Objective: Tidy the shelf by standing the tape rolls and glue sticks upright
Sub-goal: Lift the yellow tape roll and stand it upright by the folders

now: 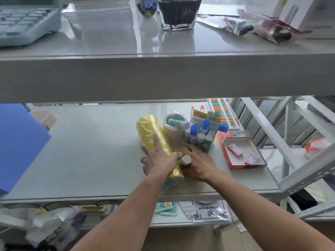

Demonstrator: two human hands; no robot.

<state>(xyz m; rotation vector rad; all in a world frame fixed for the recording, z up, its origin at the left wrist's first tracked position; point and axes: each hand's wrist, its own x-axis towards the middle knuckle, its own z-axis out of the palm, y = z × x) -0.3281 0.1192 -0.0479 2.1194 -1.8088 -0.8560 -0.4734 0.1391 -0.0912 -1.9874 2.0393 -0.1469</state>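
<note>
Yellow tape roll [157, 142] lying on its side on the shelf [90, 151], just left of the glue stick box [203, 134]. Left hand [159, 158] resting spread across the roll. Right hand [197, 163] curling around a white-capped glue stick [185, 160], touching the roll's right side.

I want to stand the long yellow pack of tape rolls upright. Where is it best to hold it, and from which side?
Probably take the yellow tape pack around its round body near the middle, coming from above. It lies on its side on the shelf, and the left hand already rests there. Then tip it onto a flat end.
</note>
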